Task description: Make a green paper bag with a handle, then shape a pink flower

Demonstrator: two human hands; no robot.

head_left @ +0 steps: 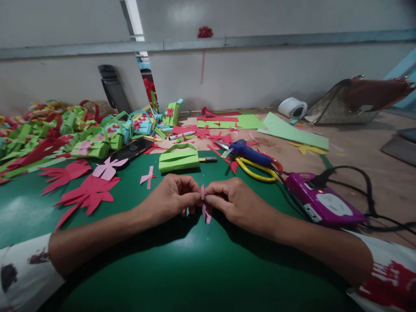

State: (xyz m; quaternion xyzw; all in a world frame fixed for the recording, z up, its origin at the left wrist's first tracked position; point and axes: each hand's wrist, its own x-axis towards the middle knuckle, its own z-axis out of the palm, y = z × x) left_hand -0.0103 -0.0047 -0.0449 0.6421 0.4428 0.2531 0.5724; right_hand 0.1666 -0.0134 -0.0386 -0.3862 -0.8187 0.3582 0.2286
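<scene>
Between my two hands is a small pink paper flower (pixel 206 214), held just above the green mat. My left hand (pixel 173 195) pinches its left side with thumb and forefinger. From the other side, my right hand (pixel 234 201) pinches it too, and the fingertips of both hands nearly meet. Part of the flower is hidden behind the fingers. Just beyond the hands stands a small green paper bag (pixel 178 160) with a handle. A pink paper cross-shaped piece (pixel 148 177) lies left of it, near a larger light pink paper flower (pixel 109 168).
Red paper flowers (pixel 86 194) lie at left beside a phone (pixel 130 149). A heap of small paper bags (pixel 61 130) fills the back left. A blue glue gun (pixel 248 151), yellow-handled scissors (pixel 256 171) and a purple power strip (pixel 325 201) with cables sit at right.
</scene>
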